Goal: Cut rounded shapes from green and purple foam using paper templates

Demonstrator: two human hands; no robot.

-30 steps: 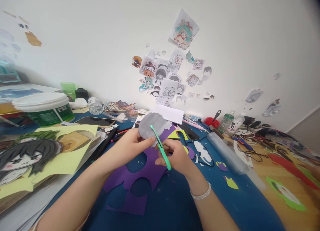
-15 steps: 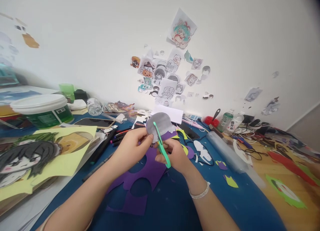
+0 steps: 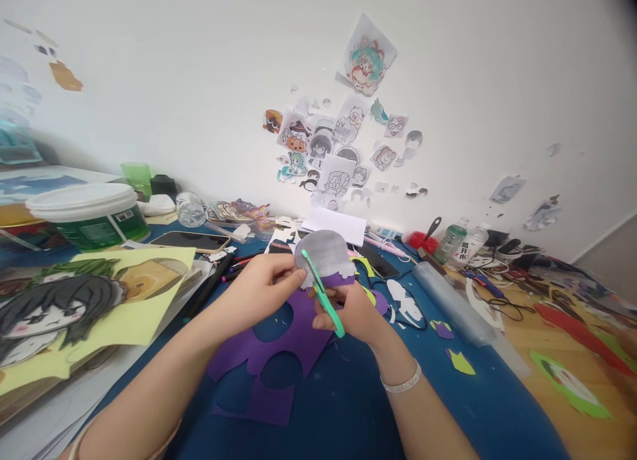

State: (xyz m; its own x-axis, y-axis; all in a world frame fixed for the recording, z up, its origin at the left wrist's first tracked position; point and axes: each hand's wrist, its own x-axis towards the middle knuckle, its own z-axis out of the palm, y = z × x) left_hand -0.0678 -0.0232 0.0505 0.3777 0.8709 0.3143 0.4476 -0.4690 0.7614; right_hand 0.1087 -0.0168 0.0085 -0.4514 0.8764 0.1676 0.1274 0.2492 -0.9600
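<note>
My left hand (image 3: 276, 281) pinches the left edge of a grey paper cutout (image 3: 326, 253), rounded on top with a scalloped lower edge. Purple sheet shows behind the cutout along its lower right. In my right hand (image 3: 351, 307) is a pair of green scissors (image 3: 326, 301), their blade lying slanted across the front of the cutout near my left thumb. Whether the blades are apart is hard to see. Below both hands, a purple sheet (image 3: 271, 403) with round holes cut out of it lies on the blue mat (image 3: 348, 407).
Yellow sheets with a drawn character (image 3: 54, 307) and a white-lidded tub (image 3: 84, 211) stand at left. A phone (image 3: 192, 241) lies behind. On the right are a clear plastic roll (image 3: 450, 304), bottles (image 3: 452, 241), a red bowl (image 3: 421, 241) and scraps (image 3: 460, 362). Drawings cover the wall.
The scissors and both hands keep nearly the same place, with the scissors tilted slightly more. The whole view has shifted a little, moving the scene slightly right.
</note>
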